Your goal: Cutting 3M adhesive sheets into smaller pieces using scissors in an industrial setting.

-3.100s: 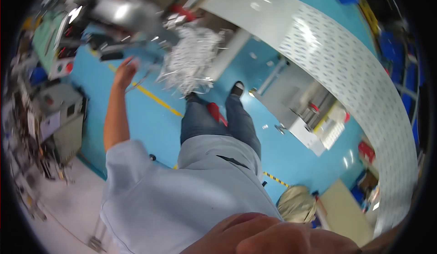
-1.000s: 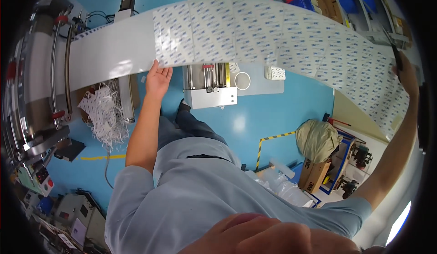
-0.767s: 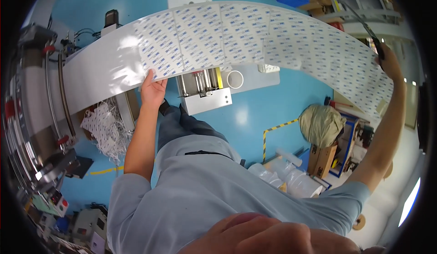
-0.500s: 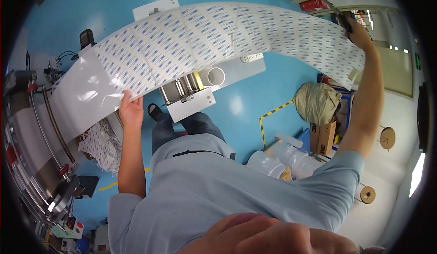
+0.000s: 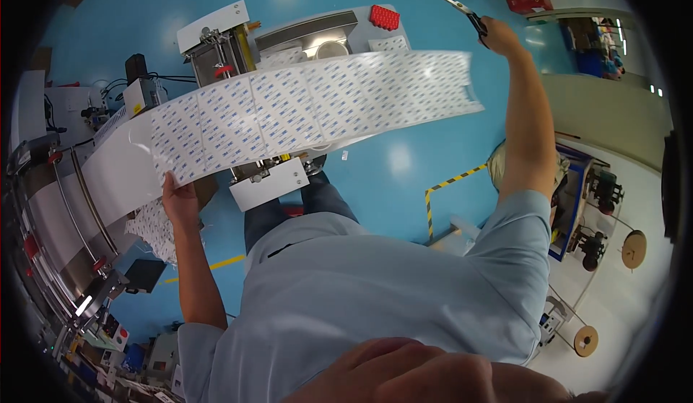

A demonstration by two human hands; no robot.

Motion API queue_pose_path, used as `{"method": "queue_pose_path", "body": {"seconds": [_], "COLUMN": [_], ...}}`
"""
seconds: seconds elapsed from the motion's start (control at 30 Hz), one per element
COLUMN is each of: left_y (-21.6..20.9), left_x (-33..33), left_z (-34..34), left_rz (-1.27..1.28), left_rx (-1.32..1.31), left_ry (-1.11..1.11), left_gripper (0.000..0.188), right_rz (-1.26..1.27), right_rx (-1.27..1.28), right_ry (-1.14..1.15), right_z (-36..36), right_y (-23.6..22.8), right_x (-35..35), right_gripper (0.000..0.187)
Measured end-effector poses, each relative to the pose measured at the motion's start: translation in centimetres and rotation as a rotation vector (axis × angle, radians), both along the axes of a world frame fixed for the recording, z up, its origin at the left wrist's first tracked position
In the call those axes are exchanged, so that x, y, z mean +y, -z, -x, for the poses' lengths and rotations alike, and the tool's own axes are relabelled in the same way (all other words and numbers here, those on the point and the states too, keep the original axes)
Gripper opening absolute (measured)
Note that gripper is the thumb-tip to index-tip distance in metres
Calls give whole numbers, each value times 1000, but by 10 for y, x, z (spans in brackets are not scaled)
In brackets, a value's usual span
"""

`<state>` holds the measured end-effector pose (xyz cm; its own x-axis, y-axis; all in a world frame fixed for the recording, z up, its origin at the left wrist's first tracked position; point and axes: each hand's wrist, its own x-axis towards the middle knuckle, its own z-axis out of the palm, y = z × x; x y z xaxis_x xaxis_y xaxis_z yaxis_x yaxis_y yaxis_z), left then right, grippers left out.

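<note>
Left hand (image 5: pixel 180 201), head view: closed on the near edge of the patterned strip (image 5: pixel 289 118), which sweeps off to its right!
Right hand (image 5: pixel 502 37): gripping scissors (image 5: pixel 459 7), clear of the strip's free end.
Floor (image 5: pixel 404 157): glossy blue between the hands; striped tape (image 5: pixel 455 178) below the right.
Room: rollered machine (image 5: pixel 94 202) left of the left hand, spool (image 5: pixel 634 250) on white wall (image 5: pixel 628 323) below-right of the right.

A pale blue-grey shirt (image 5: pixel 390 287) with short sleeves fills the lower center of the frame, its soft fabric creased across the front and a narrow dark mark (image 5: pixel 281 250) showing near the hem. Blue denim jeans (image 5: pixel 264 219) appear below it, with what seems to be a dark shoe (image 5: pixel 315 164) partly hidden at center. The forearms and the left hand (image 5: pixel 179 202) and right hand (image 5: pixel 500 37) are bare.
</note>
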<state>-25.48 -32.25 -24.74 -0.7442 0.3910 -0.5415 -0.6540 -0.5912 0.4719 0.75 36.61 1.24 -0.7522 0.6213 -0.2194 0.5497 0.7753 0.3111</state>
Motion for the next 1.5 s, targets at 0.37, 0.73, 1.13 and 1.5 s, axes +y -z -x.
{"method": "queue_pose_path", "body": {"seconds": [0.37, 0.73, 1.13, 1.5], "left_y": [10, 21, 44, 42], "left_x": [-1, -26, -65, -77], "left_z": [4, 19, 45, 42], "left_rz": [37, 48, 209, 309], "left_rx": [-21, -71, -84, 36], "left_ry": [61, 259, 149, 250], "left_gripper": [35, 30, 18, 13], "right_rz": [716, 1490, 2116, 2061], "right_rx": [1168, 1273, 511, 571], "right_ry": [739, 974, 818, 1072], "right_z": [-144, -75, 31, 104], "right_y": [147, 163, 166, 180], "right_x": [-218, -560, -653, -740], "right_gripper": [19, 30, 38, 31]}}
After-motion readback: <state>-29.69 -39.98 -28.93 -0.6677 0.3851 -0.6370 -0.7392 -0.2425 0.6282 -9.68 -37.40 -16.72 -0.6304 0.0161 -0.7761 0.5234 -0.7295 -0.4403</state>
